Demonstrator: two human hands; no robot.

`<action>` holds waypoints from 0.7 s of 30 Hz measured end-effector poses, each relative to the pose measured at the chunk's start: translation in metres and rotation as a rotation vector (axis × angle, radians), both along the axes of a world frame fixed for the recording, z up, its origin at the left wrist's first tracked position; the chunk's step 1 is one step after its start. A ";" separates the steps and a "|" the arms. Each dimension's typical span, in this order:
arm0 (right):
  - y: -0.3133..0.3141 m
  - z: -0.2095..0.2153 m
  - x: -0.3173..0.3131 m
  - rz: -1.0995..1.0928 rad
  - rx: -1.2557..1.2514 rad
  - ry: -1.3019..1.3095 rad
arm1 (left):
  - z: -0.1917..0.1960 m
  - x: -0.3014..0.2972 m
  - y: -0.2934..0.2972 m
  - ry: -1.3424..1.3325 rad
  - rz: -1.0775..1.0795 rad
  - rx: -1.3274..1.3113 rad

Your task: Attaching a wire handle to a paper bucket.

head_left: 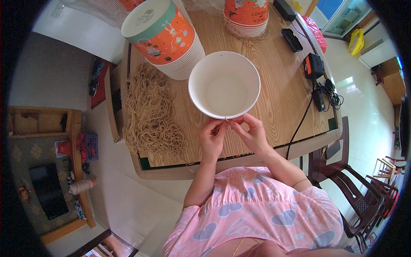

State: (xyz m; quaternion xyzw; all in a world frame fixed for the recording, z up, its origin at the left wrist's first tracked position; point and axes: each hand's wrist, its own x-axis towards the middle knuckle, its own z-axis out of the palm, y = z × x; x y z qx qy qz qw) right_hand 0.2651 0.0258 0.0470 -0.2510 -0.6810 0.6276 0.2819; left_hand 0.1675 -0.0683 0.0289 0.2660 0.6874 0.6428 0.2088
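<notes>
A white paper bucket [224,88] stands on the table in front of me with its mouth facing up; its inside is plain white. At its near rim, a short bit of tan string [226,119] shows between my fingertips. My left hand [212,136] pinches the string from the left, fingers curled. Opposite it, my right hand [250,132] is closed in a pinch on the same string, thumb and forefinger together. The outer wall of the bucket below the rim is hidden. A large heap of loose tan strings [150,113] lies left of the bucket.
A tilted stack of orange-and-green patterned paper buckets [165,38] lies beyond the string heap. Another orange stack [246,17] stands at the far side. Along the table's right edge sit a black-and-orange power device [314,65] and coiled black cables [329,94]. Dark wooden chairs [349,188] stand right.
</notes>
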 end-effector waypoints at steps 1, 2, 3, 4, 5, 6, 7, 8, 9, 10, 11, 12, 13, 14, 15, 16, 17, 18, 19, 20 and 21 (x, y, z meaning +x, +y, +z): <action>0.000 0.002 0.000 -0.006 -0.010 -0.005 | -0.001 0.000 0.000 -0.001 0.002 0.008; 0.000 0.003 -0.001 -0.011 -0.019 -0.009 | -0.001 0.000 0.000 -0.001 0.005 0.017; 0.000 0.002 -0.001 -0.011 -0.019 -0.009 | -0.001 0.000 0.000 -0.001 0.005 0.017; -0.001 0.002 0.000 -0.011 -0.012 -0.019 | -0.001 0.000 0.000 -0.022 0.003 0.012; -0.001 0.002 -0.001 -0.011 -0.005 -0.028 | -0.001 0.000 0.000 -0.042 0.001 0.007; -0.001 0.002 -0.001 -0.010 -0.005 -0.027 | -0.002 0.000 0.000 -0.041 0.002 0.007; -0.001 0.001 -0.001 -0.009 -0.006 -0.023 | -0.002 0.000 0.000 -0.042 0.004 -0.001; 0.000 0.000 -0.001 -0.009 -0.008 -0.021 | -0.001 0.001 0.001 -0.045 0.005 -0.010; -0.001 0.001 -0.001 -0.009 -0.008 -0.021 | 0.002 0.001 0.002 -0.045 0.005 -0.010; -0.002 0.002 -0.002 -0.016 -0.013 -0.004 | 0.007 0.001 0.002 -0.030 -0.010 -0.048; -0.003 0.004 -0.002 -0.022 -0.018 0.014 | 0.010 0.002 0.002 -0.014 -0.024 -0.086; -0.004 0.004 -0.002 -0.023 -0.018 0.013 | 0.008 0.002 0.001 -0.014 -0.024 -0.086; -0.004 0.004 -0.003 -0.029 -0.025 0.031 | 0.004 0.002 0.001 0.000 -0.021 -0.072; -0.005 0.004 -0.004 -0.035 -0.033 0.050 | 0.002 0.002 0.000 0.015 -0.018 -0.059; -0.004 0.003 -0.003 -0.034 -0.033 0.050 | 0.002 0.002 -0.001 0.015 -0.017 -0.059; -0.004 0.002 -0.003 -0.027 -0.009 0.040 | 0.003 0.001 -0.001 0.016 -0.021 -0.067; -0.003 0.001 -0.003 -0.022 0.015 0.028 | 0.003 0.001 -0.002 0.016 -0.027 -0.075; -0.002 0.000 -0.003 -0.021 0.014 0.027 | 0.003 0.000 -0.004 0.015 -0.026 -0.075; -0.002 -0.001 -0.003 -0.020 0.007 0.018 | 0.003 0.000 -0.005 0.054 -0.015 -0.073; -0.002 -0.002 -0.003 -0.020 -0.001 0.009 | 0.004 -0.001 -0.005 0.092 -0.006 -0.072; -0.001 -0.003 -0.003 -0.019 -0.003 0.007 | 0.006 -0.001 -0.005 0.090 -0.006 -0.073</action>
